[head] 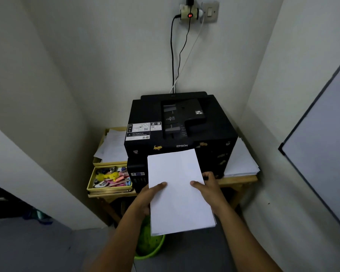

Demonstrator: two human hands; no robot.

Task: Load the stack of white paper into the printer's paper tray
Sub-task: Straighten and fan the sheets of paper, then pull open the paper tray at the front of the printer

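Pale plaster walls corner a small wooden table bearing a boxy black printer. Left hand and right hand each grip a side edge of the flat, smooth stack of white paper, thumbs on top, held in front of the printer's face.

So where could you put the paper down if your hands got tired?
Best bet looks like the printer lid's flat right side, beside the raised feeder. The wooden table shows only a thin bare strip at its front right edge. Elsewhere it is crowded: loose sheets to the right, paper box and stationery tray to the left.
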